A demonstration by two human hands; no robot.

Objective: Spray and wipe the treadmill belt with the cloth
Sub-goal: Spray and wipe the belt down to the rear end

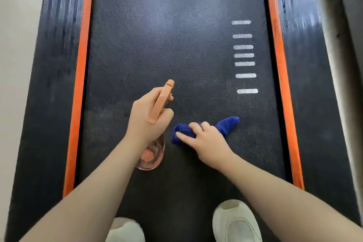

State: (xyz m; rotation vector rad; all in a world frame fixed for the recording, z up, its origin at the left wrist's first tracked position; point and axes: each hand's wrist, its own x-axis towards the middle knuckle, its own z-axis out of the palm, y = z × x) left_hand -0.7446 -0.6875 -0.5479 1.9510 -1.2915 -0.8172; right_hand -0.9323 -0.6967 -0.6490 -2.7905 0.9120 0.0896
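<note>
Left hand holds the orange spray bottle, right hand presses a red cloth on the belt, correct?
Not quite: the cloth is blue, not red, as the head view shows. The left hand does hold the orange spray bottle, and the right hand presses the cloth on the belt.

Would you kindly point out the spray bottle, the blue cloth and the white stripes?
spray bottle (161, 100): head view, orange spray head.
blue cloth (227, 124): head view, free right end.
white stripes (244, 55): head view, middle stripe.

I see my left hand (149, 112) holding the spray bottle (155, 139) above the treadmill belt (176, 45), just left of my right hand (206, 139) on the cloth (225, 125). The stripe marks (244, 55) lie ahead to the right, and my shoes (236, 222) stand behind the hands on the belt.
</note>
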